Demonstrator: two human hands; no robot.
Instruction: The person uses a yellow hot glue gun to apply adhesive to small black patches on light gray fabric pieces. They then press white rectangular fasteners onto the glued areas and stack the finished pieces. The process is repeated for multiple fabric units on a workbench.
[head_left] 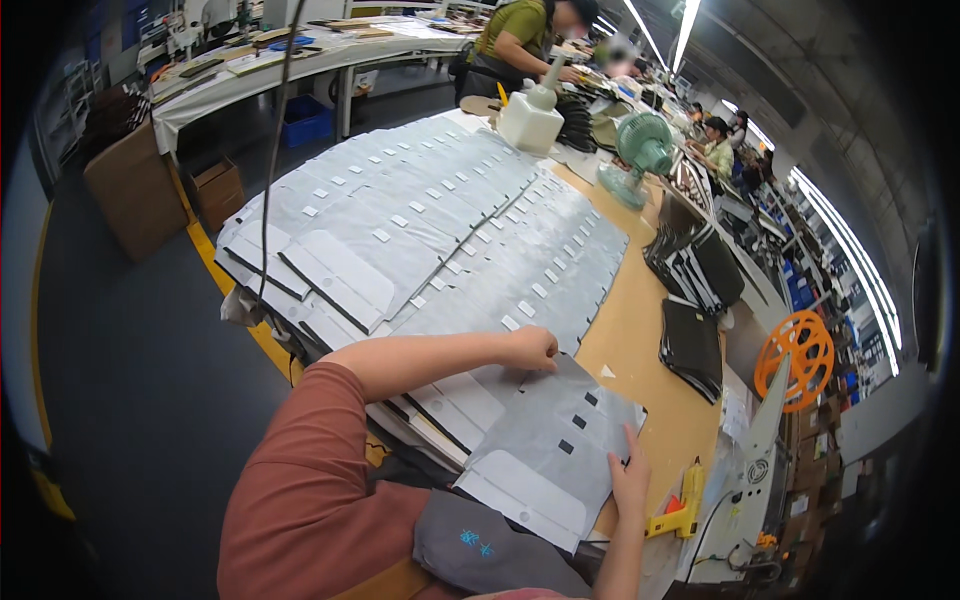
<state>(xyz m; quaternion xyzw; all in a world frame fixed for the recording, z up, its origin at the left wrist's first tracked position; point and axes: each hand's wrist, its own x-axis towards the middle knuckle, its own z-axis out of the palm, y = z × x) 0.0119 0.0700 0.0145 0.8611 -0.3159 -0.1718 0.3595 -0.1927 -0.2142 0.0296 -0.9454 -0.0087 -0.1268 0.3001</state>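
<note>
A limp grey sheet panel with black squares and a white near end (522, 430) lies on the tan counter (625, 340), its long axis slanting away from the body, far end rightward. The left hand (533, 348) curls its fingers at the far edge; whether they pinch it, I cannot tell. The right hand (630, 470), nearer the squares, spreads released fingers along the right edge.

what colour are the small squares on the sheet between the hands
The small squares are black, best seen in the head view.
</note>
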